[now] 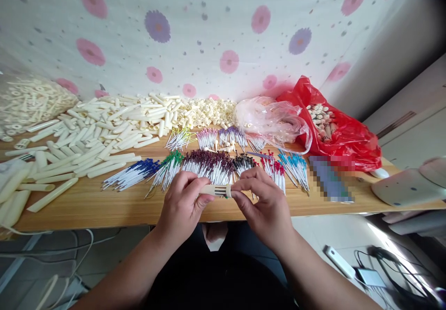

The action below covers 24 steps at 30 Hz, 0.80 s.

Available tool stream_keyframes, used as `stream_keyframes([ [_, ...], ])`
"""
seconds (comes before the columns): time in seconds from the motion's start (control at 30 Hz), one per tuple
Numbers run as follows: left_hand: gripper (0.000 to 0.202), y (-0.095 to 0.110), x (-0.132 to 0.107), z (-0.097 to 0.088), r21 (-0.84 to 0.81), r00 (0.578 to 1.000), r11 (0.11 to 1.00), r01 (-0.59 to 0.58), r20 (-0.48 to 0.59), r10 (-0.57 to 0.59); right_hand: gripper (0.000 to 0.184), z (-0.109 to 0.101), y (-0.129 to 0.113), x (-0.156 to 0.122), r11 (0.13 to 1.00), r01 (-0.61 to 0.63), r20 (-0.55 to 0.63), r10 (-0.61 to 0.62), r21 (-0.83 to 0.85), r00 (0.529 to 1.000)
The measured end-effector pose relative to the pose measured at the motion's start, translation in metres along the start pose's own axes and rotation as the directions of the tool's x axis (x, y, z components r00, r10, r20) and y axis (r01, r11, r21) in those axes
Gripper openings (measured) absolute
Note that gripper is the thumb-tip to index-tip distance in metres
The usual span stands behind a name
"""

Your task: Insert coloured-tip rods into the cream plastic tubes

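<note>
Both of my hands meet over the front edge of the wooden table (104, 208). My left hand (183, 203) is closed around a cream plastic tube (216, 190) held level. My right hand (263, 203) pinches the tube's right end, where thin refills show through a slot. Just behind the hands lie bundles of thin refills with coloured tips: blue (130, 174), green (169, 167), dark purple (209, 164), red (274, 170) and light blue (295, 166).
A big heap of cream tubes (104, 133) covers the table's left half, with small white springs or rings (209, 110) behind. A clear bag (272, 122) and a red bag of small parts (334, 124) sit at the right. Cables and a power strip (339, 261) lie on the floor.
</note>
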<state>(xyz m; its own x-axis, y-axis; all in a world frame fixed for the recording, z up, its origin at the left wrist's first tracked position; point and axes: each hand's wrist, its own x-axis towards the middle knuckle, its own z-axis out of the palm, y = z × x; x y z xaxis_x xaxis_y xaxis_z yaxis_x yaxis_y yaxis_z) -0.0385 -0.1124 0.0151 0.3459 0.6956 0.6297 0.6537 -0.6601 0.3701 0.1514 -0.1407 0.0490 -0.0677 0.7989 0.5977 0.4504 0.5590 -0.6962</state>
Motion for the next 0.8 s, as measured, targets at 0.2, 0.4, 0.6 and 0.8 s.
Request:
stream_keyframes([
  [0.2, 0.029, -0.001, 0.002, 0.002, 0.092, 1.0, 0.996, 0.001, -0.025, 0.001, 0.012, 0.004, 0.006, -0.008, 0.935, -0.215, 0.099, 0.195, 0.283, 0.976],
  [0.4, 0.021, -0.009, -0.005, 0.011, -0.112, 0.988, 0.986, 0.125, 0.1, -0.114, 0.019, -0.016, 0.047, -0.028, 0.96, -0.222, 0.091, 0.209, 0.169, 0.974],
  [0.6, 0.025, -0.012, -0.011, 0.028, -0.331, 0.936, 0.879, 0.342, 0.2, -0.289, 0.023, -0.066, 0.117, -0.034, 0.493, -0.419, -0.143, 0.503, -0.762, 0.852],
  [0.8, 0.026, -0.008, -0.011, 0.033, -0.373, 0.924, 0.851, 0.37, 0.245, -0.295, 0.026, -0.063, 0.134, -0.019, 0.347, -0.473, -0.172, 0.63, -0.81, 0.757],
])
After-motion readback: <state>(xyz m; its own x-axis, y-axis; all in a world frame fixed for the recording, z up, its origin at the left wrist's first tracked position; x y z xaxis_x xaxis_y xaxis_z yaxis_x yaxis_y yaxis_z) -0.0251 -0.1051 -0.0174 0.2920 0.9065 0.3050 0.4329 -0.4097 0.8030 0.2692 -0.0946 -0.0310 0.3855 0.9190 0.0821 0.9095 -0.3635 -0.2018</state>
